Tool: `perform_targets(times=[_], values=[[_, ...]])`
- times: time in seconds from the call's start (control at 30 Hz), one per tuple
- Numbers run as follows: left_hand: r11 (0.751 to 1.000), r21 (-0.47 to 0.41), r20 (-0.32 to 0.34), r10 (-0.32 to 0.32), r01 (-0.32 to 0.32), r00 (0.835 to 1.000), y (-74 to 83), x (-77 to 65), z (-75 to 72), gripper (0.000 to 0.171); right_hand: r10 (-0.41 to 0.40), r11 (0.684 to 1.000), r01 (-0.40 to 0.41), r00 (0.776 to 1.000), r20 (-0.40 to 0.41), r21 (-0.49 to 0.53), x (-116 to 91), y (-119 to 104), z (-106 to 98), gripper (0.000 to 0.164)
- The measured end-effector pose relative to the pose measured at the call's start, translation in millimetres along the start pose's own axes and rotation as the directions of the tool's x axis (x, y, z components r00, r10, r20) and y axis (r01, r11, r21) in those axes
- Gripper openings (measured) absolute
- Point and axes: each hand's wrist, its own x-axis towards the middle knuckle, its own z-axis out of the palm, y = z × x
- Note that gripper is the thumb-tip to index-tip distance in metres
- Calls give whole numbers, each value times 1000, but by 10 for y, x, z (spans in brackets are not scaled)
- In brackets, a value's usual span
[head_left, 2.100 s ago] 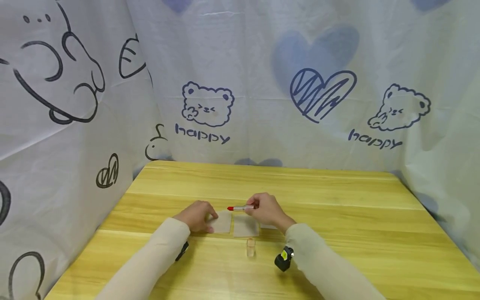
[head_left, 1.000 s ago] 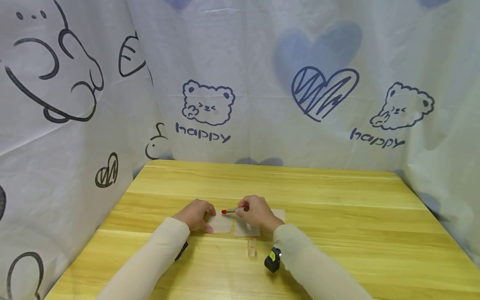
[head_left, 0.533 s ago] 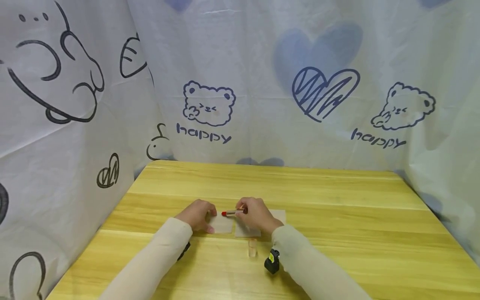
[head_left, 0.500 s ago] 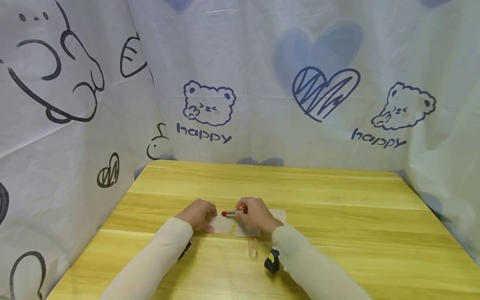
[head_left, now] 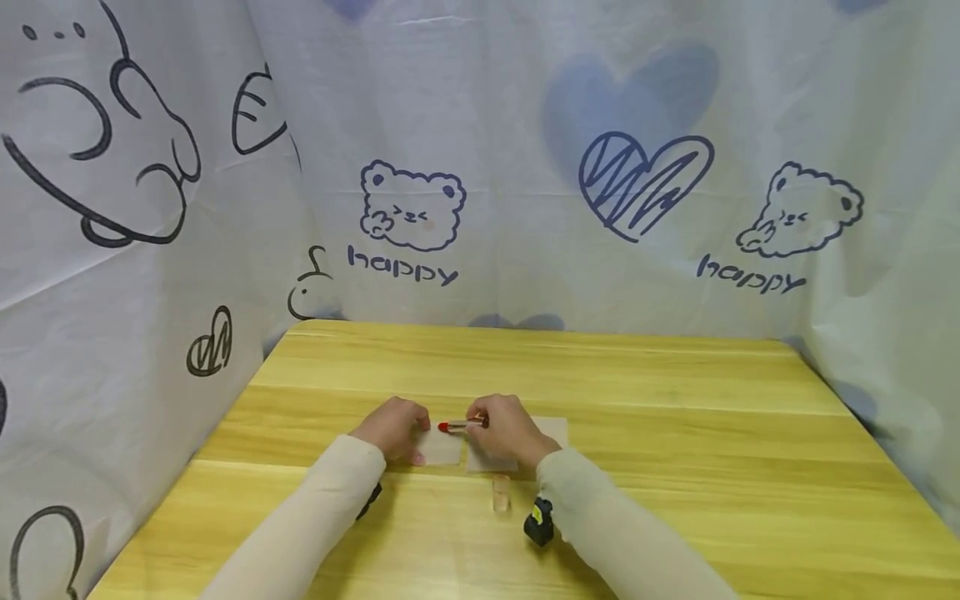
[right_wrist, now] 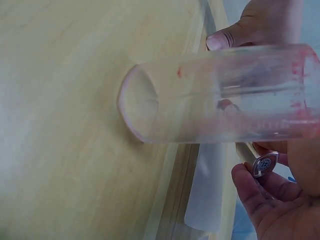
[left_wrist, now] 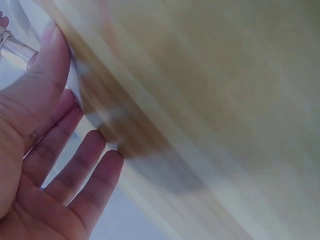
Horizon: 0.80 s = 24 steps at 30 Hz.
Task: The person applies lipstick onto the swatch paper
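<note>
My right hand (head_left: 506, 429) pinches a lipstick (head_left: 463, 425) with a red tip, held nearly level over the left paper square (head_left: 444, 450). Whether the tip touches the paper cannot be told. My left hand (head_left: 392, 427) rests at that square's left side, thumb and fingertips at its edge; in the left wrist view its fingers (left_wrist: 90, 182) are spread and gently bent. Under the right hand lies a middle paper square (head_left: 489, 460). A transparent lipstick cap (head_left: 501, 493) stands upright in front of it, looming large in the right wrist view, with the lipstick's round base (right_wrist: 265, 164) behind.
A third paper square (head_left: 553, 429) lies to the right, partly covered by my right hand. The wooden table (head_left: 675, 467) extends around everything. White curtains (head_left: 517, 167) with drawings hang behind and at both sides.
My right hand has shifted left and slightly nearer, bringing the lipstick's red tip over the left paper. More of the right paper shows. The left hand has hardly moved; the cap stays put.
</note>
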Motion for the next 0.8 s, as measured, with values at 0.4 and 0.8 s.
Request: perform_targets(times=[0.4, 0.8], values=[[1000, -18, 5, 2, -2, 1000, 10, -33, -35, 39, 3, 999, -4, 1000, -12, -42, 2, -56, 17, 13], [1000, -3, 8, -8, 8, 1000, -2, -17, -10, 41, -47, 997, 46, 999, -15, -57, -3, -76, 23, 14]])
